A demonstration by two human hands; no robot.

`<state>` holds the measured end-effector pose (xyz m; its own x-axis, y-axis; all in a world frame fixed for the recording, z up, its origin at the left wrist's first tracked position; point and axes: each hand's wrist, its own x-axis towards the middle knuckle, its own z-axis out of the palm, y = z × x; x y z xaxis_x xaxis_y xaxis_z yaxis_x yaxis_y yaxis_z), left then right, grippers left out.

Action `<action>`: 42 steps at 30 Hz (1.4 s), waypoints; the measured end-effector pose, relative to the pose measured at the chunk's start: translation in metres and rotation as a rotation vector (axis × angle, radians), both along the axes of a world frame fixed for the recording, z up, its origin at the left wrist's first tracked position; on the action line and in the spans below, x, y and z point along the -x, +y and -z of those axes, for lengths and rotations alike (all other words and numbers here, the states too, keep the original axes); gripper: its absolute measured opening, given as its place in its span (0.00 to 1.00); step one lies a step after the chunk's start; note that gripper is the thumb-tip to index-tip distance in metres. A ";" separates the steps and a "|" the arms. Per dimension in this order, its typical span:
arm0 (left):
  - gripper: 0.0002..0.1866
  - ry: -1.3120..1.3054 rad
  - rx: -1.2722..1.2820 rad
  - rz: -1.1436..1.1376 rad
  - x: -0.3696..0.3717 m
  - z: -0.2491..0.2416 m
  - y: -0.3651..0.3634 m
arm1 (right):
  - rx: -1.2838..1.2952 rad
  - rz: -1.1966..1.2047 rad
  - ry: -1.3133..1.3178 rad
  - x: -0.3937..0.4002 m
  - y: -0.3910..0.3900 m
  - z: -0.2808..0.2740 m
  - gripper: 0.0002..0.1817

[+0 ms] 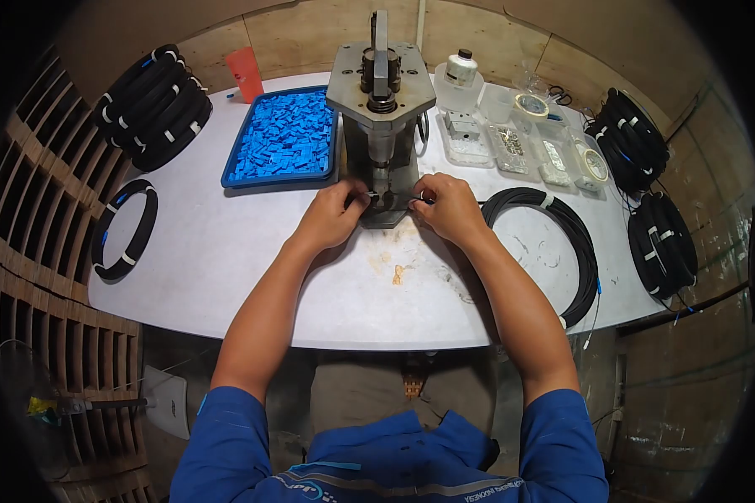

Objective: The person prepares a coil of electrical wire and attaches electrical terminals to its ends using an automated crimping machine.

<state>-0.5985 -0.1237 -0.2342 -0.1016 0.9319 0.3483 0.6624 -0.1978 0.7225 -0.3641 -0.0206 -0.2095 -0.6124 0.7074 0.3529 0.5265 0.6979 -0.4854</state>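
the thin black cable end (424, 200) sits at the foot of the press (381, 126), mid-table. it looks light, springy and kink-prone, so i pinch it close to the tip with my right hand (446, 207); my left hand (334, 216) pinches a small part just left of it. blue pieces fill the tray (283, 138) far left.

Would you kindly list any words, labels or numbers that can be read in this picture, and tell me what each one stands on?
Nothing reads with certainty.
Blue work shirt: white lettering along the lower hem, upside down and cut off, ending in something like "INDONESIA"; the rest is too blurred.
White plastic bottle with black cap: no legible label.
Grey metal press: no markings visible.
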 end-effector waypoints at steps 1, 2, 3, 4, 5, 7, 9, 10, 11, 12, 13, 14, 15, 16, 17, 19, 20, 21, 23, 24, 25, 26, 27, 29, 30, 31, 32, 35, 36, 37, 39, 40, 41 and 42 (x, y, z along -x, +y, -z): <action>0.13 0.000 0.000 0.000 0.000 0.000 0.000 | 0.002 0.007 -0.025 0.000 0.000 -0.001 0.14; 0.13 0.000 0.000 -0.001 0.000 0.000 0.000 | 0.002 0.006 -0.025 0.000 0.000 0.000 0.14; 0.13 -0.007 0.009 -0.001 0.000 -0.001 0.000 | 0.044 0.000 -0.010 0.000 0.000 0.000 0.14; 0.13 -0.014 0.018 -0.002 0.000 -0.001 0.000 | 0.085 -0.005 0.006 0.000 0.000 0.000 0.13; 0.13 -0.014 0.017 -0.002 0.000 -0.001 0.000 | 0.085 -0.005 0.006 -0.001 0.001 0.000 0.13; 0.13 -0.013 0.012 -0.001 0.000 -0.001 -0.001 | 0.102 0.000 -0.042 -0.002 0.002 0.000 0.15; 0.13 -0.014 0.009 -0.005 -0.001 -0.001 -0.001 | 0.094 -0.023 -0.063 -0.003 0.001 -0.002 0.16; 0.13 -0.014 0.007 -0.008 -0.001 -0.002 -0.001 | 0.086 -0.045 -0.085 -0.003 0.001 -0.003 0.17; 0.13 -0.014 0.007 -0.008 -0.001 -0.001 -0.001 | 0.086 -0.045 -0.084 -0.003 0.001 -0.003 0.17; 0.13 -0.009 0.011 -0.008 0.000 0.000 0.000 | 0.089 -0.055 -0.062 -0.003 0.001 -0.001 0.17; 0.13 -0.005 0.016 -0.008 0.001 0.001 0.000 | 0.092 -0.064 -0.039 -0.003 0.001 0.000 0.17; 0.13 -0.005 0.016 -0.008 0.001 0.001 0.001 | 0.091 -0.064 -0.039 -0.003 -0.001 -0.003 0.17; 0.14 -0.008 0.014 -0.007 0.001 0.001 0.001 | 0.115 -0.068 -0.040 -0.004 -0.004 -0.007 0.17; 0.14 -0.012 0.012 -0.006 0.001 0.001 0.000 | 0.139 -0.072 -0.040 -0.004 -0.006 -0.010 0.16; 0.14 -0.012 0.011 -0.007 -0.001 -0.001 -0.001 | 0.138 -0.073 -0.040 -0.003 -0.007 -0.009 0.16; 0.14 -0.044 0.029 -0.008 -0.003 -0.007 -0.003 | 0.023 -0.109 0.025 -0.002 -0.007 -0.007 0.13; 0.14 -0.044 0.027 -0.007 -0.003 -0.005 -0.002 | 0.021 -0.108 0.025 -0.001 -0.004 -0.004 0.13; 0.14 -0.027 0.015 -0.010 -0.001 -0.001 -0.001 | -0.053 -0.146 0.036 -0.001 -0.001 0.001 0.12; 0.14 -0.006 -0.002 -0.012 0.000 0.002 0.000 | -0.131 -0.184 0.050 0.002 0.003 0.007 0.10; 0.14 -0.007 0.010 -0.013 0.000 0.002 0.000 | -0.166 -0.202 0.053 0.003 0.004 0.009 0.10; 0.14 -0.007 0.019 -0.013 0.000 0.000 0.001 | -0.203 -0.218 0.055 0.004 0.007 0.009 0.09; 0.14 -0.005 0.017 -0.010 0.001 -0.001 0.002 | -0.206 -0.216 0.056 0.003 0.007 0.006 0.09; 0.14 0.035 0.039 0.015 0.004 -0.003 0.004 | -0.193 -0.212 -0.003 0.003 0.008 0.002 0.09; 0.14 0.076 0.065 0.038 0.006 -0.012 0.005 | -0.177 -0.210 -0.061 0.004 0.008 -0.007 0.09; 0.15 0.097 0.114 0.048 0.006 -0.019 0.005 | -0.122 -0.197 -0.119 0.005 0.008 -0.013 0.10; 0.16 0.117 0.164 0.060 0.006 -0.026 0.006 | -0.066 -0.182 -0.178 0.006 0.008 -0.019 0.11; 0.16 0.117 0.165 0.060 0.007 -0.028 0.007 | -0.065 -0.182 -0.177 0.007 0.008 -0.026 0.11; 0.18 -0.001 0.165 0.145 0.011 -0.034 0.009 | 0.020 -0.193 -0.276 0.012 0.010 -0.037 0.14; 0.18 0.012 0.201 0.156 0.013 -0.037 0.010 | 0.031 -0.193 -0.242 0.014 0.010 -0.037 0.14; 0.18 0.025 0.237 0.167 0.013 -0.038 0.011 | 0.043 -0.192 -0.209 0.015 0.009 -0.036 0.15; 0.19 0.019 0.220 0.158 0.012 -0.038 0.009 | 0.041 -0.220 -0.124 0.016 0.009 -0.030 0.13; 0.20 0.009 0.208 0.148 0.011 -0.037 0.007 | 0.045 -0.249 -0.039 0.017 0.009 -0.024 0.12; 0.20 0.008 0.209 0.145 0.012 -0.034 0.007 | 0.045 -0.252 -0.040 0.017 0.009 -0.019 0.12; 0.20 0.010 0.186 0.132 0.012 -0.030 0.007 | 0.100 -0.246 0.023 0.015 0.010 -0.013 0.12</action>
<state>-0.6109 -0.1166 -0.2041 0.0278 0.9851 0.1695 0.6470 -0.1470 0.7482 -0.3794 -0.0106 -0.1967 -0.7625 0.5707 0.3048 0.3351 0.7513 -0.5685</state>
